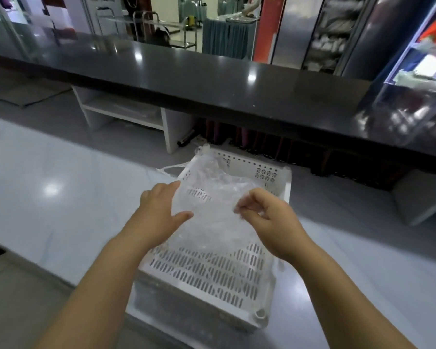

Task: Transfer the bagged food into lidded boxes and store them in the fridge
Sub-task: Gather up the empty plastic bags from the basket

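A crumpled clear plastic bag (212,212) hangs between my two hands above a white perforated crate (212,275) that stands on the grey floor. My left hand (159,210) touches the bag's left edge with fingers spread and nearly straight. My right hand (264,212) pinches the bag's right edge between thumb and fingertips. More clear plastic (207,162) lies crumpled in the crate's far end. What the bag holds cannot be made out. No lidded boxes are in view.
A long black counter (212,79) runs across ahead of me, with white shelving (126,114) beneath it on the left and dark bottles under its middle. A glass-fronted fridge (418,71) stands at the right edge. Grey tiled floor surrounds the crate.
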Demonstrator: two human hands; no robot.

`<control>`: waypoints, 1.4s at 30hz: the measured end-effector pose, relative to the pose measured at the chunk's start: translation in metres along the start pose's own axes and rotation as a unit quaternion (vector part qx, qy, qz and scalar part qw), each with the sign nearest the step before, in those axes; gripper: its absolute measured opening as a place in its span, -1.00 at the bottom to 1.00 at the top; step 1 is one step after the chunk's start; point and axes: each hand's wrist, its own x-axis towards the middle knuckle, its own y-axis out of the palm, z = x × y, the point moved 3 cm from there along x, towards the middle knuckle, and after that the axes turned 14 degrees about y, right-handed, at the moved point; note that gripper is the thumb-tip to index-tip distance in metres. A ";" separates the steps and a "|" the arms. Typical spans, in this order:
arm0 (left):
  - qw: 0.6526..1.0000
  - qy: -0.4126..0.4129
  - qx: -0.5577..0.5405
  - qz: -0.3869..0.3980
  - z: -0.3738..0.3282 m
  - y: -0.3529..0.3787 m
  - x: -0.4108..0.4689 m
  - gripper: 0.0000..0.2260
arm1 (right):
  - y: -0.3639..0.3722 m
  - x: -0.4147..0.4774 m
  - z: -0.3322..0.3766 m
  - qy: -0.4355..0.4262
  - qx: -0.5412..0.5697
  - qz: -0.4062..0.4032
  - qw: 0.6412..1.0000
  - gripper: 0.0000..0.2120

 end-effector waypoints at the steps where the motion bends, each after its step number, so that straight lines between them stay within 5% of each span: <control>1: 1.000 0.001 0.005 0.030 0.001 0.002 0.007 -0.39 | -0.002 -0.001 0.000 0.010 0.013 -0.012 1.000 -0.83; 6: 0.995 0.073 -0.008 0.075 0.007 -0.001 0.023 -0.92 | -0.001 -0.013 -0.002 0.075 0.014 -0.145 0.987 -0.88; 17: 0.972 0.123 -0.197 -0.021 0.034 -0.031 0.017 -0.90 | -0.002 -0.054 -0.004 0.142 -0.022 -0.374 0.916 -0.94; 23: 0.957 0.126 -0.254 -0.056 0.039 -0.045 0.008 -0.92 | 0.014 -0.057 0.002 0.180 -0.070 -0.328 0.925 -0.88; 29: 0.940 0.130 -0.311 -0.047 0.037 -0.056 -0.002 -0.87 | 0.029 -0.065 0.030 0.126 -0.174 -0.363 0.907 -0.23; 31: 0.939 0.157 -0.305 -0.026 0.034 -0.060 -0.006 -0.83 | 0.032 -0.063 0.050 0.068 -0.260 -0.301 0.915 -0.18; 37: 0.923 0.235 -0.303 0.021 0.020 -0.076 -0.013 -0.77 | 0.042 -0.045 0.086 0.105 -0.296 -0.029 0.949 -0.22; 40: 0.921 0.237 -0.310 -0.006 0.018 -0.081 -0.013 -0.85 | 0.046 -0.026 0.082 0.129 -0.275 -0.051 0.952 -0.60; 42: 0.931 0.207 -0.299 -0.028 0.021 -0.082 -0.013 -0.72 | 0.046 -0.020 0.080 0.122 -0.227 -0.108 0.960 -0.75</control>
